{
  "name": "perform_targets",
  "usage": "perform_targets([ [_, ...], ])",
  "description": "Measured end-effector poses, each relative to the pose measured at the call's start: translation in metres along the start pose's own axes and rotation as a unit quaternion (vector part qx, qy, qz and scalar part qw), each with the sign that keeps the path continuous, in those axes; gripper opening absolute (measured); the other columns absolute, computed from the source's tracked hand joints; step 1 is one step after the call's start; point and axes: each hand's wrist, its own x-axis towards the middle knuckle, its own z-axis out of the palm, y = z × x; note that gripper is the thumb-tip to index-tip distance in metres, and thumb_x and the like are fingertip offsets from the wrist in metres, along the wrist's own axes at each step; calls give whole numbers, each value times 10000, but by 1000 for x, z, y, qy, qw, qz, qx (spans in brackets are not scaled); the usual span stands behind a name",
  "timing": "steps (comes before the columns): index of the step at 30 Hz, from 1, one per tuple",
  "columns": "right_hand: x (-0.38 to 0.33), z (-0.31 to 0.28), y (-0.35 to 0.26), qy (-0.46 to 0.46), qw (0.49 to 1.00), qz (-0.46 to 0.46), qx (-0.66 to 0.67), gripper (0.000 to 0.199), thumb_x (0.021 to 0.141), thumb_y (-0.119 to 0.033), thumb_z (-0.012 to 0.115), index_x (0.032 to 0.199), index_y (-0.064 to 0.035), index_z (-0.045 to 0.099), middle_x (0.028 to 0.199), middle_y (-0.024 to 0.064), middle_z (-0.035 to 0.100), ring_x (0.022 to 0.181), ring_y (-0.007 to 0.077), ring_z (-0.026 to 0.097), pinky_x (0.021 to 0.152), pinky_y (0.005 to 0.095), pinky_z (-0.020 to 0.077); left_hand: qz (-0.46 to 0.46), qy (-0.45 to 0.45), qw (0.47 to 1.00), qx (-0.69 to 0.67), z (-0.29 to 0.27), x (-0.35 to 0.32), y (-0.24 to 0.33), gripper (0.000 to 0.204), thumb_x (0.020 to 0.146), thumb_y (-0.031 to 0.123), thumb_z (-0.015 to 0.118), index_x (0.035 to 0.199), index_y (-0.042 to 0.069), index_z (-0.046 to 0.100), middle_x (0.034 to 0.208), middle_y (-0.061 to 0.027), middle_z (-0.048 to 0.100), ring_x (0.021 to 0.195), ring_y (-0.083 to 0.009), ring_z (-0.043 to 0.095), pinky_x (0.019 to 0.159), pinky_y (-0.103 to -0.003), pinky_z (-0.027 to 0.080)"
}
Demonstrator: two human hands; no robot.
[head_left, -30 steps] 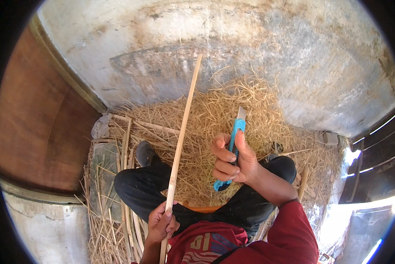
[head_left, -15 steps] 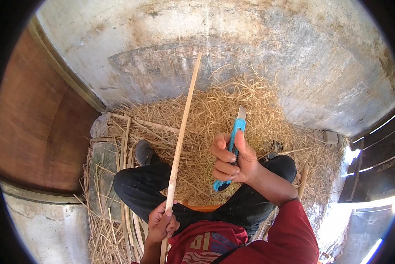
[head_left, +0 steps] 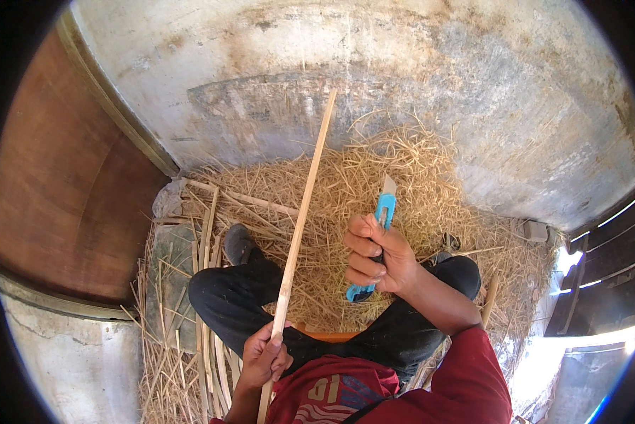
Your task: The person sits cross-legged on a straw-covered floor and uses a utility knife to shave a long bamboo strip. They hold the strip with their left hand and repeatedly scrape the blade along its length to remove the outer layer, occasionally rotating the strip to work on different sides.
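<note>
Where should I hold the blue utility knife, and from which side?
Probably best by the blue handle, well below the blade, coming from the right, as the right hand does. The handle is long and slim, pointing away from the person, with the bare blade sticking out at its far end.

And there it was, the pale strip (head_left: 305,203), long, slim and straw-coloured, gripped near its lower end in the left hand (head_left: 266,351)! Up it ran, away from the body, leaning rightward to a narrow, blunt tip, with a slight joint showing partway along and a lighter stretch just below it. A short tail poked out beneath the fist. Then, just to its right and well clear of touching, came the utility knife (head_left: 385,205), bright blue with dark parts, upright in the right hand (head_left: 381,256), its slant-ended blade (head_left: 389,185) out and pointing upward, its butt showing below the curled fingers.
</note>
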Motion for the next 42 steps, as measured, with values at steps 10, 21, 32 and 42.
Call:
perform_targets([
  [10, 1, 1, 1, 14, 1000, -2, -10, 287, 1001, -393, 365, 858, -149, 415, 657, -48, 347, 421, 74, 311, 448, 255, 313, -2, 2, 1000, 2, 0, -1, 0, 355, 1001, 160, 397, 1311, -14, 405, 488, 12, 388, 326, -63, 343, 405, -219, 332],
  [21, 9, -31, -33, 124, 870, -38, -476, 453, 878, -593, 508, 888, -142, 465, 630, -64, 389, 461, 69, 371, 453, 242, 322, 3, -4, 1000, 11, 5, -1, 5, 353, 999, 168, 410, 1294, -26, 414, 491, 12, 390, 330, -64, 341, 411, -221, 326],
  [32, 27, -32, -22, 120, 317, 3, -941, 589, 866, -634, 445, 749, -66, 545, 653, 132, 584, 573, 306, 606, 516, 450, 453, -24, -16, 1000, 10, 16, 1, 10, 369, 1005, 189, 394, 1299, -33, 396, 492, 12, 382, 337, -61, 327, 418, -220, 332],
  [42, 37, -53, -63, 228, 276, -8, -934, 699, 869, -696, 347, 789, -51, 602, 640, 135, 616, 602, 313, 636, 543, 455, 491, -57, -2, 997, 61, 26, -7, 11, 373, 1001, 182, 402, 1301, -39, 375, 494, 12, 371, 354, -63, 316, 410, -227, 333],
])
